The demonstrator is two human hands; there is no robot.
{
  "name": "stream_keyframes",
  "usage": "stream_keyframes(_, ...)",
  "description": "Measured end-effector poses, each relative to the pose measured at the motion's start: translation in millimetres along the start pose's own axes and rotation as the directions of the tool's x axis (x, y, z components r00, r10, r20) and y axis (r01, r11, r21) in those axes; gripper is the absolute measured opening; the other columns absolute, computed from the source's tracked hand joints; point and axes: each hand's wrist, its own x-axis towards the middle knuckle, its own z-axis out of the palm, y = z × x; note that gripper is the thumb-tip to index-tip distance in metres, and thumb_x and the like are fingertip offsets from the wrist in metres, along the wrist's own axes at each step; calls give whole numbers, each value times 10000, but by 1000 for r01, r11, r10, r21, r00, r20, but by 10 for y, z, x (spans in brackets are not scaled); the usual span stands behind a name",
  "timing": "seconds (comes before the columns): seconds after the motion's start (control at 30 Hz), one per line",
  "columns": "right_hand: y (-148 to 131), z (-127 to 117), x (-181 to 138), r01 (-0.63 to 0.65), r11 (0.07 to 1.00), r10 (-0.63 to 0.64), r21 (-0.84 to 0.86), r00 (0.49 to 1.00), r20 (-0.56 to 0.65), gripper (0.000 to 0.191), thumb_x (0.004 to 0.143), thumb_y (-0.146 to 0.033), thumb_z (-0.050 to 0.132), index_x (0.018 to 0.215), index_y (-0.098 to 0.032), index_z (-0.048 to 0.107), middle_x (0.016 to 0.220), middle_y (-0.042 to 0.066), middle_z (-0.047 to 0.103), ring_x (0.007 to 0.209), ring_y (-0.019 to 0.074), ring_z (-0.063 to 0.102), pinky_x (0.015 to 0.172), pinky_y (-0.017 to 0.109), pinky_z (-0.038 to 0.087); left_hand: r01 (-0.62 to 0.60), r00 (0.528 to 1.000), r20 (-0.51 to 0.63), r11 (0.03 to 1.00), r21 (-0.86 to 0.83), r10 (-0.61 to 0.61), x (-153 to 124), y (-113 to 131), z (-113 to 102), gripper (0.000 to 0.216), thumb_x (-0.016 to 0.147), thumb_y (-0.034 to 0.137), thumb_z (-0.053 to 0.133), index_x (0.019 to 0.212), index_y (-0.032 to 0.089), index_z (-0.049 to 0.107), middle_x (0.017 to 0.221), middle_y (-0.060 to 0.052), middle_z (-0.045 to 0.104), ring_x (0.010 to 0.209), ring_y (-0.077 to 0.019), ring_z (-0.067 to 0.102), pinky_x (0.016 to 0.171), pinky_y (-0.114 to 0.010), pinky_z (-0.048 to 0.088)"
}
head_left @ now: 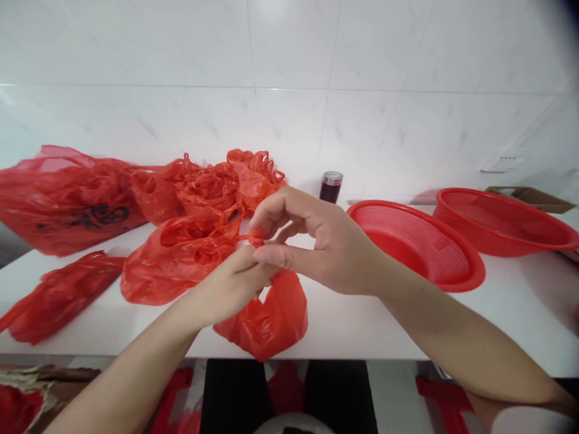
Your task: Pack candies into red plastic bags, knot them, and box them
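Observation:
Both of my hands meet over the middle of the white counter [362, 325] on a red plastic bag [266, 316]. My left hand [233, 286] is closed around the bag's twisted top. My right hand [316, 241] pinches the bag's red handles between thumb and fingers just above it. The bag's body hangs below my hands, reaching the counter's front edge. A second crumpled red bag [176, 256] lies directly to the left, touching the handles.
A heap of red bags [212, 181] lies at the back against the tiled wall, a large printed one [63, 202] at far left, a flat one [58, 295] in front. Two red baskets [420, 241] [502, 220] and a dark capped container [330, 185] stand right.

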Motion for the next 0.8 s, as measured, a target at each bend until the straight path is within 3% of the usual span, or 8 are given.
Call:
stream_keyframes(0.13,250,22,-124,-115,992,115,-44,993,10,161,885,-212,608,1035,-219,548,966,-1,615,872,121,587,792,287,513,147,987,-43,970,-192,-158,12,-114,-97,390,934,485,459,673,195,448,498,97,219,426,-60,215,413,-166,325)
stream_keyframes(0.27,180,103,-336,-80,996,76,-43,994,-78,74,903,-144,548,937,-210,541,882,-14,602,776,93,569,726,244,502,106,994,-17,970,-218,-112,-5,-181,-170,369,948,464,453,765,171,581,598,39,488,489,-71,426,500,-196,416)
stream_keyframes(0.4,6,188,-484,110,994,-111,11,988,109,123,874,-171,638,967,-210,567,886,-3,646,825,100,599,777,231,504,62,995,88,991,-120,-51,-38,-130,-233,224,909,374,562,881,194,694,827,-24,672,740,-145,621,686,-258,509)
stream_keyframes(0.47,77,217,-485,102,994,-103,26,994,38,112,896,-218,622,997,-213,575,933,6,656,879,111,601,830,253,496,22,987,160,1000,-17,-19,-52,-115,-244,135,865,298,626,895,203,717,852,-26,692,785,-161,629,703,-263,509)
stream_keyframes(0.53,264,257,-455,-58,997,62,43,992,-107,144,958,-276,519,1087,-230,566,1000,13,646,923,122,599,851,284,487,-17,982,190,997,71,4,-60,-144,-219,101,843,195,614,863,201,713,802,-7,677,695,-129,593,634,-235,478)
stream_keyframes(0.6,500,320,-422,-254,963,264,85,954,-143,239,1003,-336,403,1176,-250,543,1011,15,640,932,137,603,846,314,483,-32,990,138,983,179,7,-59,-222,-156,182,805,68,540,790,194,671,662,32,604,562,-91,505,525,-202,399)
stream_keyframes(0.67,708,398,-405,-358,924,372,136,924,-93,287,1012,-364,357,1201,-257,546,1011,14,639,953,150,601,877,341,471,-46,999,-7,944,326,52,-49,-330,-69,226,733,-7,495,743,192,601,576,63,516,496,-78,432,472,-194,331)
stream_keyframes(0.8,926,498,-436,-348,866,366,359,930,19,287,983,-380,432,1210,-244,541,1084,24,610,1009,157,578,910,330,458,-132,926,-240,844,520,293,-25,-536,79,186,754,36,541,833,204,543,798,22,600,633,-109,533,568,-218,419)
